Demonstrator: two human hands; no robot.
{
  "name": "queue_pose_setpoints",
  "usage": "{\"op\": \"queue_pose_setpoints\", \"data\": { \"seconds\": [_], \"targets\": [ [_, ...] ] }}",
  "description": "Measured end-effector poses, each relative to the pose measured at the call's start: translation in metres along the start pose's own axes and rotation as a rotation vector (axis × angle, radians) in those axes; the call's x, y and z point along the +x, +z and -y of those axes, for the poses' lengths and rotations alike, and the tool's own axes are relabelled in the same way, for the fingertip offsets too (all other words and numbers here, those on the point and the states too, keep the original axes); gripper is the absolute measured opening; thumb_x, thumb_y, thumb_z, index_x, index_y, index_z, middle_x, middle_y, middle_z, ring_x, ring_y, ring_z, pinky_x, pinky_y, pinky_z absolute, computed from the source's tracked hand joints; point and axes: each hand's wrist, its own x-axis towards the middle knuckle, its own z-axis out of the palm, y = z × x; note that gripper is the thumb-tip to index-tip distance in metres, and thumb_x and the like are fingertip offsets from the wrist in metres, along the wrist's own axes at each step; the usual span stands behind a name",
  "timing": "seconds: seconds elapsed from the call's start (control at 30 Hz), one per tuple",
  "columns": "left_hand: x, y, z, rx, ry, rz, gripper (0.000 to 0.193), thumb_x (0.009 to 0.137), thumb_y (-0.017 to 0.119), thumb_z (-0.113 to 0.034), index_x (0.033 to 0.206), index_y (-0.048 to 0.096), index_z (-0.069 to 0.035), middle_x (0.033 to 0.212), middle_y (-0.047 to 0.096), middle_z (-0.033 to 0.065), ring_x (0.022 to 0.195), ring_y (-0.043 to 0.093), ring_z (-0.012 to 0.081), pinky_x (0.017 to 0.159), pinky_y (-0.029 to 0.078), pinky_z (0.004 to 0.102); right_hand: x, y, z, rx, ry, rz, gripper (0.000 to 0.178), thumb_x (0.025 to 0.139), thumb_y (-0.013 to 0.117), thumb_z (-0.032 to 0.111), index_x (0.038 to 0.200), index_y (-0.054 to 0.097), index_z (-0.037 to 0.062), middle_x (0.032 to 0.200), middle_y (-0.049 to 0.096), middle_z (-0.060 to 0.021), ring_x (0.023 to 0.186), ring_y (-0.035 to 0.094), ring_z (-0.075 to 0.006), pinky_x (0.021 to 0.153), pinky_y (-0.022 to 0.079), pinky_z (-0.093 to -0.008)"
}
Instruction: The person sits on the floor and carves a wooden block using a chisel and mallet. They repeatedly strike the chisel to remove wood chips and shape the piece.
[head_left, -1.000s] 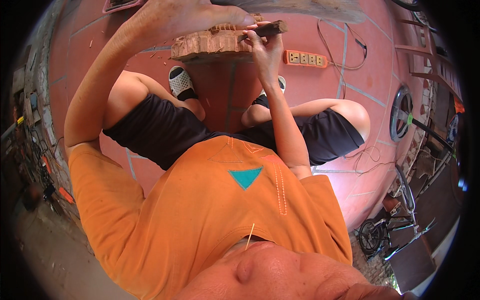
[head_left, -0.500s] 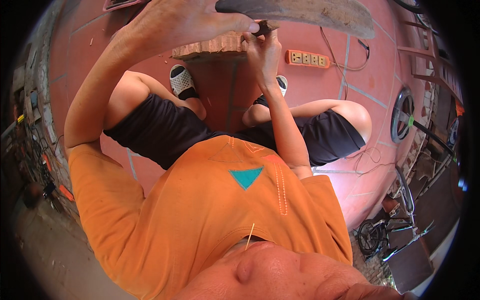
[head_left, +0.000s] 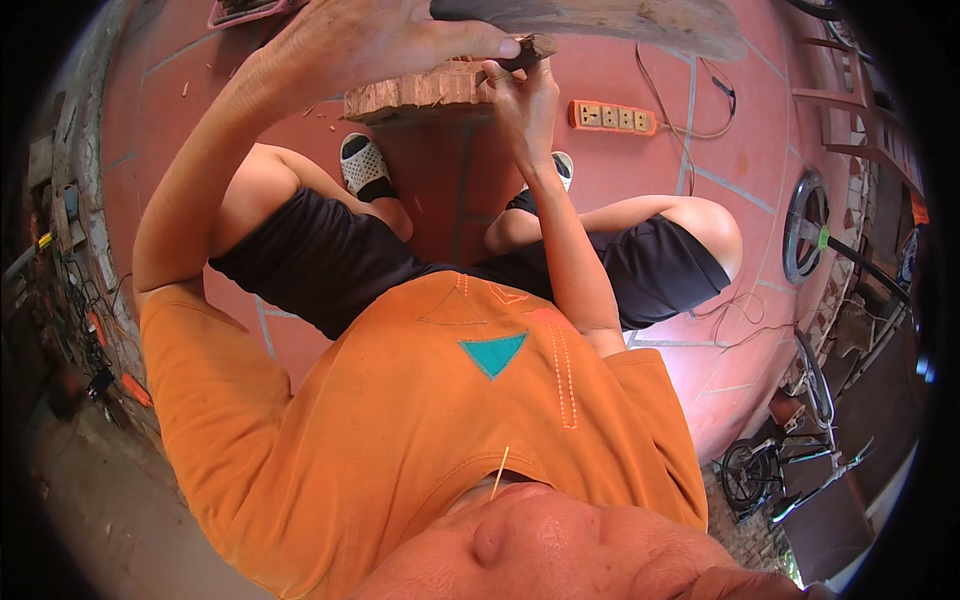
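At the top centre my left hand (head_left: 385, 45) is beside the near end of a large knife (head_left: 640, 22) with a broad, stained grey blade. The hand looks closed around the handle, though most of its fingers and the handle are hidden. Its outstretched thumb rests against a short dark piece of wood (head_left: 528, 52). My right hand (head_left: 525, 98) pinches that piece from below, its fingers closed. The blade lies just beyond the wood and reaches to the right, slightly blurred. Close beneath both hands stands a thick wooden chopping block (head_left: 420, 97) with a rough edge.
An orange power strip (head_left: 612, 117) with a cable lies right of the block on red tiles. Small wood chips lie to the left. A wheel (head_left: 805, 228), a reddish chair (head_left: 865, 125) and a bicycle (head_left: 780, 465) stand at the right. Clutter lines the left wall.
The knife blade has shifted slightly upward and looks more blurred. My right hand and the piece of wood have risen a little. Both hands keep nearly the same grip.
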Motion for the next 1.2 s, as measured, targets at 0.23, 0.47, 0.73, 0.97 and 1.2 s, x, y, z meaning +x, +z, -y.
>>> {"op": "queue_pose_setpoints", "data": {
  "seconds": [0.23,0.47,0.73,0.97,1.2],
  "targets": [
    [-0.001,-0.008,-0.005,0.212,-0.264,0.256,0.069,0.086,0.078,-0.022,0.148,0.052,-0.004,0.114,0.069,0.0311,0.1,0.072,0.042,0.089,0.055,0.0428,0.0,-0.003,-0.003,0.006,0.061,0.041,0.021,0.092,0.072,-0.001,0.108,0.059,0.004,0.093,0.072,-0.0052,0.081,0.072,-0.0155,0.072,0.056,-0.0301],
    [0.0,-0.004,-0.011,0.052,-0.208,0.106,0.065,0.09,0.072,-0.025,0.149,0.052,-0.005,0.118,0.068,0.0315,0.106,0.071,0.0413,0.094,0.054,0.0437,0.0,-0.008,-0.005,0.424,0.246,0.055,0.022,0.098,0.066,-0.003,0.116,0.057,0.0051,0.106,0.068,-0.0036,0.095,0.068,-0.0119,0.076,0.059,-0.0268],
    [0.001,-0.006,-0.008,0.186,-0.361,0.28,0.071,0.087,0.076,-0.026,0.149,0.05,-0.004,0.118,0.069,0.0304,0.104,0.071,0.0413,0.093,0.055,0.0443,0.002,-0.015,-0.015,0.43,0.285,0.049,0.022,0.099,0.065,0.0,0.119,0.054,0.0017,0.11,0.068,-0.0095,0.099,0.072,-0.0213,0.08,0.064,-0.0325],
    [-0.011,-0.016,0.007,0.071,-0.256,0.093,0.073,0.083,0.08,-0.018,0.148,0.051,-0.002,0.115,0.071,0.0281,0.104,0.073,0.0376,0.092,0.055,0.0418,0.006,-0.039,-0.019,0.632,0.444,-0.048,0.032,0.102,0.063,0.004,0.129,0.045,-0.0017,0.112,0.068,-0.017,0.104,0.074,-0.0366,0.081,0.067,-0.0412],
    [-0.013,-0.015,0.01,0.134,-0.225,0.108,0.073,0.082,0.081,-0.018,0.147,0.052,-0.002,0.114,0.07,0.0288,0.097,0.074,0.0376,0.087,0.056,0.0417,-0.001,-0.026,-0.013,0.498,0.319,0.026,0.026,0.101,0.064,0.0,0.124,0.052,0.0012,0.113,0.068,-0.0143,0.101,0.074,-0.0307,0.085,0.066,-0.0398]
  ]
}}
